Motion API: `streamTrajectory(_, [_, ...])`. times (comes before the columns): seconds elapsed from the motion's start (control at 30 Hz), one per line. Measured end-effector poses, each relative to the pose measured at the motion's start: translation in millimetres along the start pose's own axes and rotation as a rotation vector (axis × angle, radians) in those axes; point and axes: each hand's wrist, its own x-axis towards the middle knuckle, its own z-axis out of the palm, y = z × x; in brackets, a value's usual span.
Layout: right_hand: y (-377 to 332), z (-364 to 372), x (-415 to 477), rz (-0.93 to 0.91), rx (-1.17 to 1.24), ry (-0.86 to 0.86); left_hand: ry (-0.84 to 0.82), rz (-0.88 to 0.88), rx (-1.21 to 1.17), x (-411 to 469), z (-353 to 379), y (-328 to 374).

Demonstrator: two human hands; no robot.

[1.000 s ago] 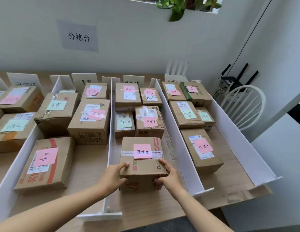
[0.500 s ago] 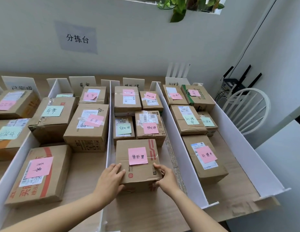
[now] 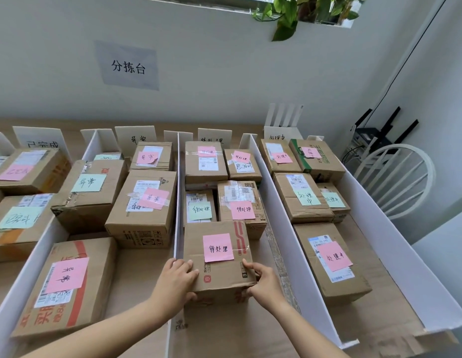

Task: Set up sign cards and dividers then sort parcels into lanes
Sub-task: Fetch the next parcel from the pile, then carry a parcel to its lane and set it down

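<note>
Clasping the near corners of the parcel [image 3: 222, 273], the left hand [image 3: 177, 279] and right hand [image 3: 262, 281] sit equally close, with it lying straight ahead toward the tabletop's [image 3: 224, 332] far edge.

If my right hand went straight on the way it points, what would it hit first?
The brown cardboard parcel with the pink note, which your right hand grips at its near right corner.

Both forearms reach forward; left hand [image 3: 177, 282] and right hand [image 3: 264, 284] clasp the box [image 3: 221, 275] at its near corners, fingers on top.
</note>
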Motion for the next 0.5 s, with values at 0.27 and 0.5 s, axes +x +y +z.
streamTrajectory(0.27, [-0.3,-1.6,6.7,-0.018,-0.073,-0.021,-0.027,0.059,0.027,2.2,-0.2,-5.1])
streamTrajectory(0.5, [-0.7,-9.1,11.2,-0.096,-0.261,-0.090,-0.074,0.015,0.003,1.5,-11.3,1.4])
